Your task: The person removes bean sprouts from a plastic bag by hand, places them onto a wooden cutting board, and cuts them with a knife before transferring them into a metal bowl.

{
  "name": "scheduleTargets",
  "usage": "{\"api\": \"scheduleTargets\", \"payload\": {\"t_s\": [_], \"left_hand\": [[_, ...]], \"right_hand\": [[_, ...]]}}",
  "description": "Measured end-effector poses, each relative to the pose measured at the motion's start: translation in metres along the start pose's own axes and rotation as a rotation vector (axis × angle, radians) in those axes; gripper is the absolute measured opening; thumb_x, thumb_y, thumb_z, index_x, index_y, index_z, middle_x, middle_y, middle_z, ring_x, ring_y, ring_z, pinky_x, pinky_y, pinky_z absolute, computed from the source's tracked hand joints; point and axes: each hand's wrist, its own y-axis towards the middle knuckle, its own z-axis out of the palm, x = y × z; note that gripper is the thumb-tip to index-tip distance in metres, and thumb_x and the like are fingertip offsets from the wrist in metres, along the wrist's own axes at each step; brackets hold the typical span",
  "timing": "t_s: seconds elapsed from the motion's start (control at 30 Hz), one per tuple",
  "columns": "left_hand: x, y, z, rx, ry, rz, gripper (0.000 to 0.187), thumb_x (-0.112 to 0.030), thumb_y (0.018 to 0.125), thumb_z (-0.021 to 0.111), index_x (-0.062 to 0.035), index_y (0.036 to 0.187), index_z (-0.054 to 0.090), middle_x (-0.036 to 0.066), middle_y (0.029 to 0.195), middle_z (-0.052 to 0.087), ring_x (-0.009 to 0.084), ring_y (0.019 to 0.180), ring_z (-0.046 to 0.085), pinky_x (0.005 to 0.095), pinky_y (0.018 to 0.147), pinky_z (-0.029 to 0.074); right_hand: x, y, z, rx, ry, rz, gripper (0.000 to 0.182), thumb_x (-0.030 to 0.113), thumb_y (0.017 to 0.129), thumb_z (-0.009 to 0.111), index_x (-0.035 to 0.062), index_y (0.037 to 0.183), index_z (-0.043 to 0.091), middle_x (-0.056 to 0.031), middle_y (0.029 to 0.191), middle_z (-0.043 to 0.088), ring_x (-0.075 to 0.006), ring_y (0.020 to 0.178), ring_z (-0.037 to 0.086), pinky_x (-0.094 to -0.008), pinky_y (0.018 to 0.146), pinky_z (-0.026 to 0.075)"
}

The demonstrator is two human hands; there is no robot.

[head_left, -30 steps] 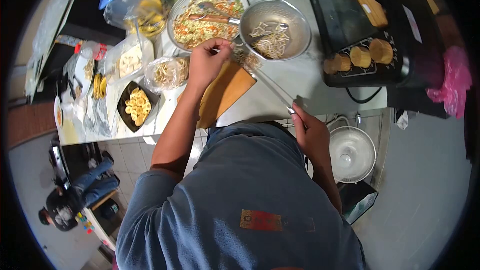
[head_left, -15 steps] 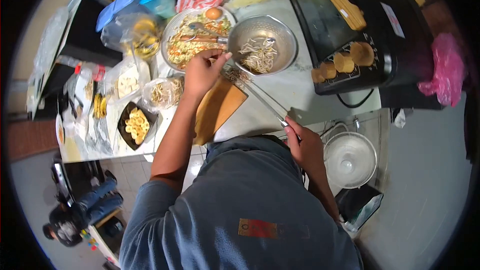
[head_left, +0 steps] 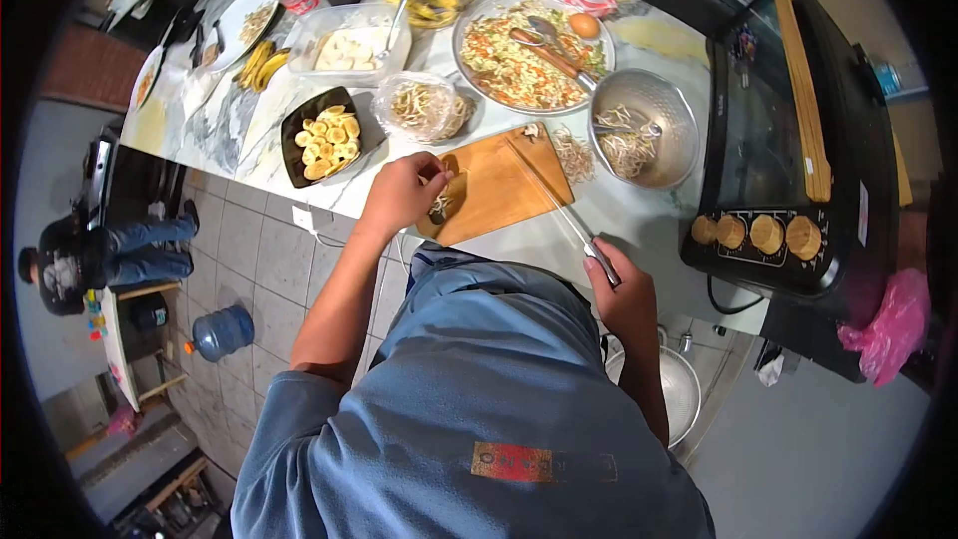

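Observation:
My left hand [head_left: 404, 195] is at the left end of the wooden cutting board [head_left: 504, 185], fingers pinched together on a few bean sprouts [head_left: 439, 205], partly hidden by the hand. My right hand [head_left: 621, 284] grips the dark handle of a knife [head_left: 559, 205], whose long blade slants across the board. Past the board's right edge lies a small heap of sprout trimmings [head_left: 573, 155]. A metal bowl [head_left: 676, 120] beyond it contains more sprouts. Behind my left hand sits a clear plastic bag of sprouts [head_left: 419, 107].
A large plate [head_left: 469, 60] bears shredded vegetables, an egg [head_left: 584, 26] and a wooden-handled utensil. Sliced bananas fill a black bowl [head_left: 291, 140]; a plastic tub [head_left: 299, 62] stands behind. A black oven [head_left: 758, 140] borders the right. Another person [head_left: 65, 265] stands far left.
My left hand has come from the rim of the metal bowl down to the left end of the board. The view has turned leftward. The knife stays in my right hand.

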Motion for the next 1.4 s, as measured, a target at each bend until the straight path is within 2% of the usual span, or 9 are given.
{"api": "scheduleTargets", "payload": {"t_s": [0.07,0.13,0.23,0.4,0.6,0.73,1.03,1.2,1.4], "left_hand": [[0.006,-0.009,0.002,-0.013,0.052,-0.035,0.022,-0.025,0.088,0.073,-0.0037,0.094,0.073,0.016,0.084,0.072,0.0311,0.078,0.07,0.0384,0.072,0.055],[0.02,-0.008,0.008,-0.109,0.143,0.124,0.019,-0.018,0.087,0.073,-0.0042,0.1,0.072,0.015,0.085,0.07,0.0285,0.077,0.068,0.0383,0.072,0.053],[0.021,-0.004,0.01,-0.107,0.131,0.181,0.023,-0.015,0.085,0.072,-0.0056,0.106,0.071,0.015,0.091,0.069,0.0307,0.084,0.068,0.0398,0.075,0.053],[0.014,0.002,0.017,-0.131,0.283,0.189,0.02,-0.015,0.093,0.06,-0.0128,0.11,0.07,0.015,0.101,0.066,0.0383,0.086,0.067,0.0456,0.077,0.054],[0.015,0.009,0.021,-0.116,0.347,0.251,0.014,-0.015,0.092,0.061,-0.0116,0.101,0.07,0.016,0.097,0.065,0.0384,0.08,0.067,0.0474,0.071,0.055],[0.014,0.01,0.017,-0.072,0.341,0.268,0.013,-0.017,0.091,0.064,-0.008,0.098,0.07,0.015,0.1,0.066,0.0387,0.085,0.067,0.0464,0.075,0.054],[0.015,0.015,0.011,-0.035,0.213,0.325,0.015,-0.012,0.089,0.067,-0.0021,0.101,0.067,0.016,0.099,0.067,0.0328,0.08,0.068,0.0419,0.072,0.054],[-0.017,0.013,0.017,0.017,-0.036,0.141,0.02,-0.017,0.088,0.07,-0.0015,0.101,0.067,0.013,0.092,0.073,0.0255,0.071,0.069,0.0365,0.069,0.054],[-0.028,0.029,0.045,-0.046,0.101,0.175,0.021,-0.02,0.087,0.07,-0.0041,0.101,0.069,0.013,0.096,0.075,0.029,0.076,0.071,0.0393,0.072,0.055]], "right_hand": [[0.002,0.004,0.001,0.014,-0.009,-0.033,0.036,0.027,0.092,0.07,0.0035,0.12,0.07,-0.0216,0.099,0.074,-0.0324,0.094,0.074,-0.0368,0.081,0.056],[0.003,0.009,0.001,0.019,-0.016,-0.068,0.036,0.026,0.092,0.07,0.0033,0.119,0.07,-0.0216,0.098,0.074,-0.0324,0.092,0.075,-0.0369,0.08,0.056],[0.001,0.011,0.002,0.009,-0.008,-0.13,0.035,0.026,0.092,0.071,0.0033,0.118,0.07,-0.0217,0.095,0.074,-0.0327,0.089,0.075,-0.0371,0.077,0.057],[0.001,0.012,0.003,-0.051,-0.093,-0.196,0.034,0.025,0.092,0.07,0.0043,0.119,0.07,-0.0217,0.094,0.073,-0.0357,0.088,0.074,-0.0388,0.076,0.057],[0.0,0.002,0.005,-0.056,-0.08,-0.093,0.035,0.027,0.093,0.069,0.0049,0.121,0.07,-0.022,0.096,0.073,-0.0361,0.09,0.073,-0.0392,0.078,0.056],[0.003,-0.005,0.003,-0.057,-0.056,-0.037,0.035,0.027,0.094,0.069,0.0039,0.121,0.07,-0.0221,0.098,0.073,-0.0352,0.091,0.074,-0.0384,0.079,0.056],[-0.004,-0.014,0.002,-0.085,0.018,0.081,0.036,0.026,0.094,0.07,0.0047,0.123,0.07,-0.019,0.1,0.075,-0.0271,0.09,0.075,-0.0347,0.08,0.056],[-0.015,-0.013,0.002,-0.109,0.006,0.083,0.036,0.027,0.094,0.07,0.0069,0.123,0.07,-0.0176,0.098,0.075,-0.0267,0.086,0.075,-0.0346,0.078,0.055],[-0.017,-0.016,-0.004,-0.135,-0.006,0.112,0.038,0.03,0.095,0.068,0.0077,0.125,0.069,-0.0169,0.096,0.075,-0.0266,0.083,0.074,-0.0349,0.078,0.055]]}}
